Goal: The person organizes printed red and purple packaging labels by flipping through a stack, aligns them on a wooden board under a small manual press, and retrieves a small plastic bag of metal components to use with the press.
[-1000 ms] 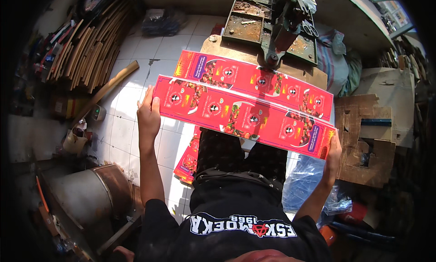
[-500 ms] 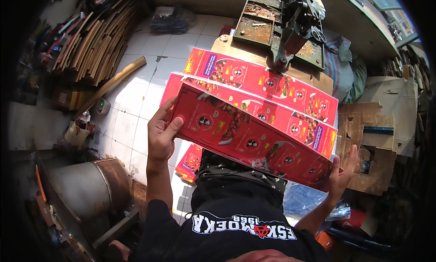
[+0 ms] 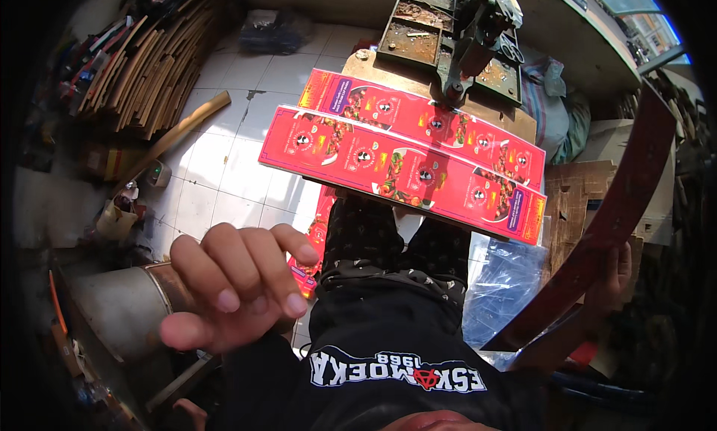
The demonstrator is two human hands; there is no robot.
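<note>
My left hand (image 3: 239,289) is raised in front of my chest at the left, fingers loosely bent and apart, with nothing in them. Out at the right, my right hand (image 3: 614,273) grips a long, dark red printed panel (image 3: 626,173) near its lower half. The panel stands steeply tilted and is seen nearly edge-on; part of the hand is in shadow. Over my lap lies a red printed sheet (image 3: 358,156) with food pictures. Behind it, another red printed sheet (image 3: 418,119) rests on a wooden board (image 3: 388,74).
A dark hand-press-like machine (image 3: 478,50) with a compartment tray (image 3: 411,39) stands beyond the sheets. Stacked wood or cardboard strips (image 3: 153,65) lean at the far left, near a long pole (image 3: 187,132). Clear plastic (image 3: 504,281) and cardboard (image 3: 571,199) lie at the right, a metal drum (image 3: 119,308) at the left.
The red panel has swung from the middle, held in both hands, out to the right in my right hand alone. My left hand has let go and come nearer. The front sheet is now uncovered.
</note>
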